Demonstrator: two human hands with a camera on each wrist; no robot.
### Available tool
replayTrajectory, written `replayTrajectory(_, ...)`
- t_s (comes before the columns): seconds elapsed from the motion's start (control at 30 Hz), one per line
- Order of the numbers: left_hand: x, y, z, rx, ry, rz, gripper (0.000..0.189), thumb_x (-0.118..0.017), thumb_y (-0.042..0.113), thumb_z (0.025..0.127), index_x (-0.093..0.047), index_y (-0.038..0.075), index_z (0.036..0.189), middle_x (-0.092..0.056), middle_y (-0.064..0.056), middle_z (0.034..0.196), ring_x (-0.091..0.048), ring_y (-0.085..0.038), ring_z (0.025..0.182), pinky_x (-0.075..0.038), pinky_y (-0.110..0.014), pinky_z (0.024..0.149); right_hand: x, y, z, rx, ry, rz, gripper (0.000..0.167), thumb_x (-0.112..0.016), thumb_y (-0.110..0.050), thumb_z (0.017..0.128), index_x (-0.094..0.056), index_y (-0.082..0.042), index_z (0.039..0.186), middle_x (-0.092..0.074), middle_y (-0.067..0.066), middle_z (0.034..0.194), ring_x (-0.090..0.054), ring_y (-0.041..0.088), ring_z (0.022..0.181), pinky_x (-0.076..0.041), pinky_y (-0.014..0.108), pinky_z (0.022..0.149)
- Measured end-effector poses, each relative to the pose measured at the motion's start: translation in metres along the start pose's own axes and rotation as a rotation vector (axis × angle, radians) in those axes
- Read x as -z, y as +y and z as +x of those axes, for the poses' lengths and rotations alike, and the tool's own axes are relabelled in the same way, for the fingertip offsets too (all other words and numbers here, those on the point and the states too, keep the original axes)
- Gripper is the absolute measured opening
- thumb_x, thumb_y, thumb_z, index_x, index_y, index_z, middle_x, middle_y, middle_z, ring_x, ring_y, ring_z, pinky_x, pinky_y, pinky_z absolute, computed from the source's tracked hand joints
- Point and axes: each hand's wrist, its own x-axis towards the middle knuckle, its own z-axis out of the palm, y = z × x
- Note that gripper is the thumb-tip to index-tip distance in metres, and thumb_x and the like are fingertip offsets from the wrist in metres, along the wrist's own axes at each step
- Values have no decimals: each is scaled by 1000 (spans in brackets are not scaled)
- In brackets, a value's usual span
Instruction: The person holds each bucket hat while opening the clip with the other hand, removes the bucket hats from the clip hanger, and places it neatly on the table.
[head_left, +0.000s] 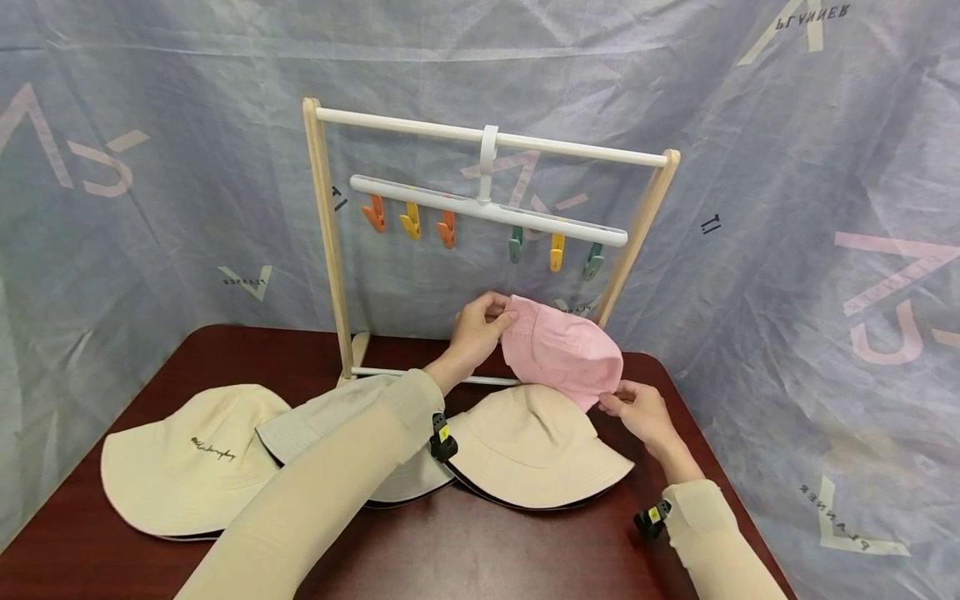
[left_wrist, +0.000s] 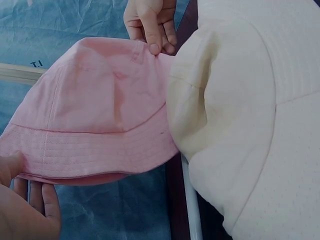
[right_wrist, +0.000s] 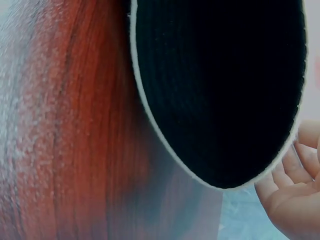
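Observation:
A pink bucket hat [head_left: 562, 346] is held up, tilted, below the hanger's right half. My left hand [head_left: 477, 327] pinches its brim at the upper left; in the left wrist view the thumb lies on the brim and the fingers [left_wrist: 51, 202] go beneath it. At the hat's lower right, my right hand [head_left: 641, 414] pinches the edge between thumb and fingers. A cream bucket hat [head_left: 532, 450] lies on the table just in front of the pink one. Its dark underside [right_wrist: 220, 100] fills much of the right wrist view and partly covers the right hand there.
A wooden rack [head_left: 326, 233] carries a white hanger [head_left: 427, 197] with orange, yellow and green clips [head_left: 556, 252] behind the hands. A grey bucket hat [head_left: 412, 479] lies partly under my left sleeve. Farther left lies a cream hat with lettering [head_left: 187, 458] on the dark red table [head_left: 480, 550].

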Motion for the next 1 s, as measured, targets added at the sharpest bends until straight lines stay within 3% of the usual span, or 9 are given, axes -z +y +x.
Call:
replayTrajectory(0.3, 6, -2, 1, -41, 9, -10, 18, -74, 21, 103, -74, 13, 119, -73, -5, 112, -69, -21, 101, -58, -32, 87, 2, -6, 1, 8, 57, 6, 24, -72, -16, 103, -74, 5, 114, -78, 23, 104, -78, 33, 96, -64, 46, 87)
replayTrajectory(0.67, 12, -1, -3, -98, 1, -57, 16, -74, 24, 103, -74, 14, 117, -72, -3, 111, -67, -20, 103, -57, -32, 89, 14, -12, 2, 74, 167, 8, 23, -74, -18, 102, -76, 2, 113, -78, 23, 102, -74, 6, 82, -59, 18, 74)
replayTrajectory(1.0, 14, 2, -14, -98, -16, -84, 15, -73, 23, 104, -72, 14, 116, -72, -3, 110, -68, -19, 102, -56, -30, 88, 34, -31, -4, 87, 256, -7, 24, -75, -19, 100, -77, 2, 112, -80, 10, 93, -73, 2, 78, -57, 17, 70)
